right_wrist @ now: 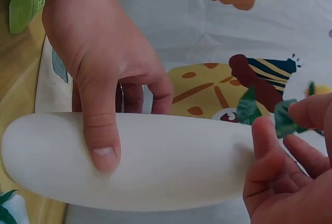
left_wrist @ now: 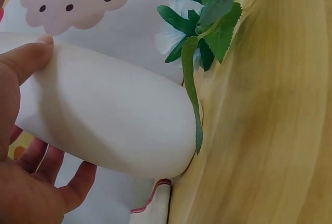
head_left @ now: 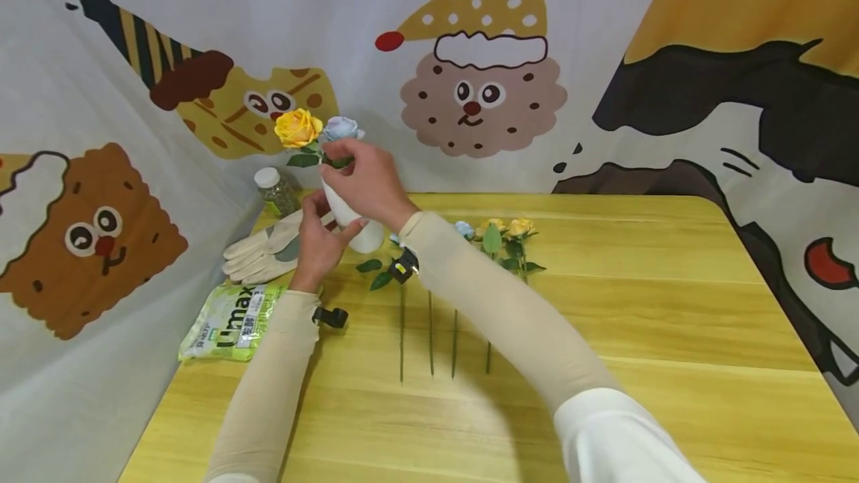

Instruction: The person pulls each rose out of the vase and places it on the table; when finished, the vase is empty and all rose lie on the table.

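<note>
A smooth white vase (head_left: 365, 235) stands on the table. My left hand (head_left: 318, 243) grips its body, with the thumb (right_wrist: 104, 146) on one side and the other fingers around the far side. At the vase's mouth, my right hand (head_left: 367, 179) pinches at a leafy rose stem; a green leaf (right_wrist: 285, 123) shows by its fingertips. Above the mouth rise a yellow rose (head_left: 298, 128) and a pale blue-lavender rose (head_left: 344, 128). Which of their stems the right fingers hold is hidden.
Several flower stems (head_left: 431, 334) lie on the wooden table (head_left: 644, 364), with blue and yellow roses (head_left: 520, 227) at their far ends, partly behind the right forearm. Left of the vase are white gloves (head_left: 258, 256), a green-white Umax bag (head_left: 228, 326) and a white-capped jar (head_left: 277, 192). Printed cloth hangs behind.
</note>
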Motion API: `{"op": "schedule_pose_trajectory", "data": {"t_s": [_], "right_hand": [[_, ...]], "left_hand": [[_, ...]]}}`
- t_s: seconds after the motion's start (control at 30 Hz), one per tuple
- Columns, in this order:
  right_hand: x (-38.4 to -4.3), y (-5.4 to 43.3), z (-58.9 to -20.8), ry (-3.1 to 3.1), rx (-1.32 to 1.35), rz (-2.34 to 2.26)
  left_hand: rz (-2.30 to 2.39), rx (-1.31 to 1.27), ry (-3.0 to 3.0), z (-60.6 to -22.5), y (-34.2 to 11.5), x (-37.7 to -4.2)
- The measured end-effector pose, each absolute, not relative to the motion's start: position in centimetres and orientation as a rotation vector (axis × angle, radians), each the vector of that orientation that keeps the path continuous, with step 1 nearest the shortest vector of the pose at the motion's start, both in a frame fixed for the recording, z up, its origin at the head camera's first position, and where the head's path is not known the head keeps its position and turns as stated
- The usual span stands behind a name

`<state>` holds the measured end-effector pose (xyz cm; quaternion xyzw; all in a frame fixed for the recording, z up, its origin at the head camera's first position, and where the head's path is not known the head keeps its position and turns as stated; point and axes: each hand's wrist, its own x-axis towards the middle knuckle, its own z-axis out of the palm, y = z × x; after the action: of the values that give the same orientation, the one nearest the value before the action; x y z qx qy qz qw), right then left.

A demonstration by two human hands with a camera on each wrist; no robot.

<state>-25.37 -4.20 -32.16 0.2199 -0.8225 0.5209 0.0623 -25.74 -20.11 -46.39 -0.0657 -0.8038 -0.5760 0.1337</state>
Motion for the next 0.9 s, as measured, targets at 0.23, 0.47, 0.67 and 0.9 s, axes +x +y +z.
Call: {"op": "schedule_pose_trajectory", "data": {"t_s": [0.23,0.47,0.67,0.9], "right_hand": [[-26.1,-5.3,-32.3,-2.526,0.654,1.391],[-26.3,-5.9,-32.1,-2.534,0.593,1.295],[-26.0,-5.4,-32.0,-2.417,0.58,1.342],[-25.4,-4.2,-31.9,-2.267,0.495,1.586]], "left_hand": [[-1.694,-0.205,-2.313,-44.7,-19.4,-24.7],[-1.681,-0.193,-2.296,-45.8,-19.8,-25.3],[-1.638,-0.177,-2.318,-47.2,-20.3,-26.2],[-1.627,-0.215,-2.295,-47.4,-20.5,-26.3]]}}
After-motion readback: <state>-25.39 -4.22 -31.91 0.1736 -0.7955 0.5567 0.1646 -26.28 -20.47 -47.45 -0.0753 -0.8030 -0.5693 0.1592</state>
